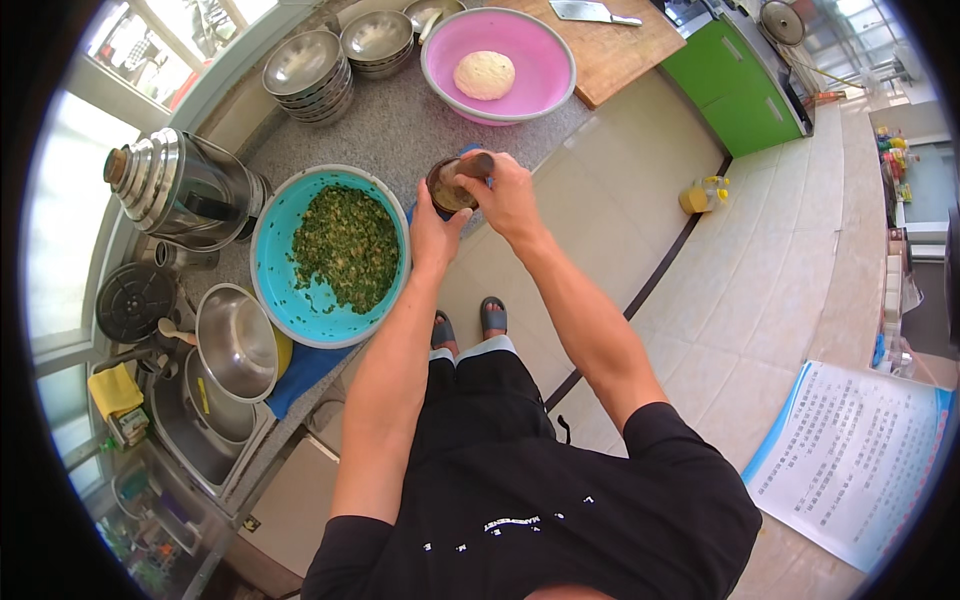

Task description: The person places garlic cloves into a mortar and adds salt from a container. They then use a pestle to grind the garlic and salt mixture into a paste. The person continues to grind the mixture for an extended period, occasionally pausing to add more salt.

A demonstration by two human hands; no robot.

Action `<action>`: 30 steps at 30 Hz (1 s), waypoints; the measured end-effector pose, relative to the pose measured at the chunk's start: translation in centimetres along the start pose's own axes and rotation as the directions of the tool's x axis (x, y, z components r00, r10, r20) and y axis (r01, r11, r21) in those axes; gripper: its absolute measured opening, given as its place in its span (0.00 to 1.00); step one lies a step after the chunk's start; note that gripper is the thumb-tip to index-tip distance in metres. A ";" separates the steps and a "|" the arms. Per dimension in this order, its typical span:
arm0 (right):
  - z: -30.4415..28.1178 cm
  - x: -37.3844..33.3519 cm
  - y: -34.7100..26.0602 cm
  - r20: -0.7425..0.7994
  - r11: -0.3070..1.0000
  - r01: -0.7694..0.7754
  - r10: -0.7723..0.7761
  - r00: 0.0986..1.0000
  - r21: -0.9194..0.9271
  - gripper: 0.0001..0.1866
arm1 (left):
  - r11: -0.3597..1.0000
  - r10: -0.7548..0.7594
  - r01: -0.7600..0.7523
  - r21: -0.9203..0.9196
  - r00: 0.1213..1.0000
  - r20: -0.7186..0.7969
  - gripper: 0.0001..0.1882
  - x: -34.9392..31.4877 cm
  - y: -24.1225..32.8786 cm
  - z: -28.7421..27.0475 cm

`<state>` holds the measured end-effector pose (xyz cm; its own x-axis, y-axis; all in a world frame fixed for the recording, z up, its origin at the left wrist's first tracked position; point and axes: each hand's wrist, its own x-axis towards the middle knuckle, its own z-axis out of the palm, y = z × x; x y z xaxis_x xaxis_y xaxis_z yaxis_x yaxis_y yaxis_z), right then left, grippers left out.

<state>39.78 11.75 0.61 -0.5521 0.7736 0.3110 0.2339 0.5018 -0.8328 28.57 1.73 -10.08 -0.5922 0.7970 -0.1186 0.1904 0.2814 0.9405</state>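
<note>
At the counter's front edge, my left hand is wrapped round the near-left side of a small dark brown mortar. A brown wooden pestle is gripped in my right hand; its lower end leans into the mortar, where something pale shows. What lies deeper inside is hidden. Left of my hands stands a turquoise basin with a chopped green filling. Beyond them, a pink basin holds a round ball of dough.
Stacked metal bowls stand at the back, beside a wooden board with a cleaver. A large steel pot is at far left. Nearer are a metal bowl, the sink and a blue cloth.
</note>
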 end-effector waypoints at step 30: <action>0.2 -1.0 2.1 0.085 0.930 -0.069 0.106 0.991 -0.360 0.17 | 0.999 -0.033 0.033 -0.002 0.999 -0.011 0.53 -0.2 1.1 0.1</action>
<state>40.72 11.94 -1.56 -0.5898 0.7870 0.1809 0.5437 0.5527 -0.6316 28.94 1.91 -9.09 -0.6069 0.7812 -0.1464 0.1692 0.3070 0.9366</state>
